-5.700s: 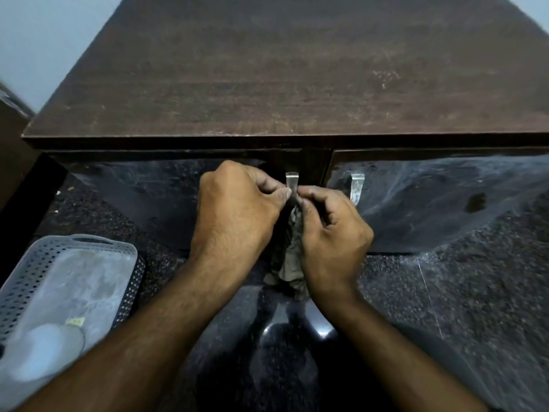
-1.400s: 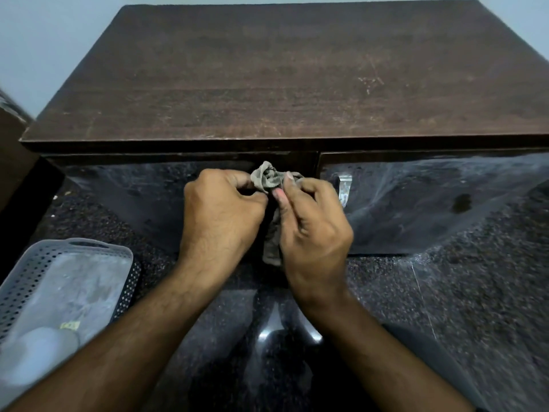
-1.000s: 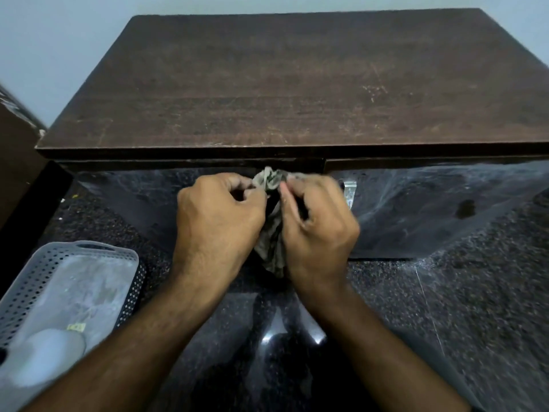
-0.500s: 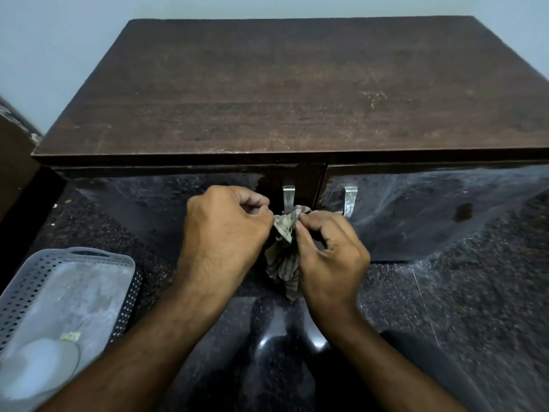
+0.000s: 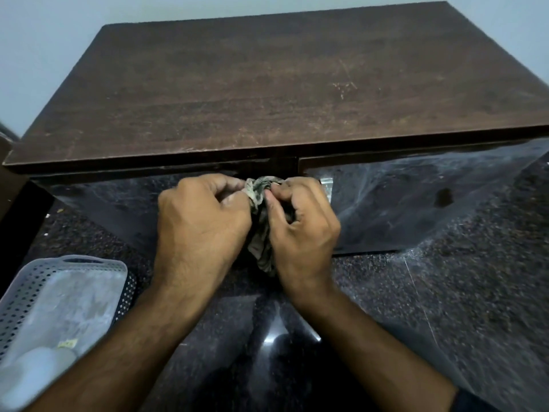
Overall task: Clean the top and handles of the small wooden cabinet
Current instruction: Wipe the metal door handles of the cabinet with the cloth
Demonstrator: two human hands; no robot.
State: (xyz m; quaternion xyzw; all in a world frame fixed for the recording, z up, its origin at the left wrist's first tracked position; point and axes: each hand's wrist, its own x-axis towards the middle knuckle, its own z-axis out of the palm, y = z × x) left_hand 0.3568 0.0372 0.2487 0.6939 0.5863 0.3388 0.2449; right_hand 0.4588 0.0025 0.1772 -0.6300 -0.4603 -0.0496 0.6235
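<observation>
The small wooden cabinet has a dark brown scratched top (image 5: 267,84) and two glossy dark doors below it. My left hand (image 5: 199,224) and my right hand (image 5: 300,224) both grip a crumpled grey cloth (image 5: 260,197) pressed against the top of the left door's handle, which is hidden under the cloth. The right door's metal handle (image 5: 326,187) shows partly beside my right knuckles. The cloth's tail hangs down between my hands.
A grey perforated plastic basket (image 5: 26,292) with a white round item inside stands on the floor at the lower left. Dark speckled granite floor (image 5: 445,307) spreads in front of the cabinet. A pale wall rises behind it, and dark furniture edges the far left.
Both hands have slid the cloth up the left handle from its lower part to its top, covering it again. The view has tilted slightly.
</observation>
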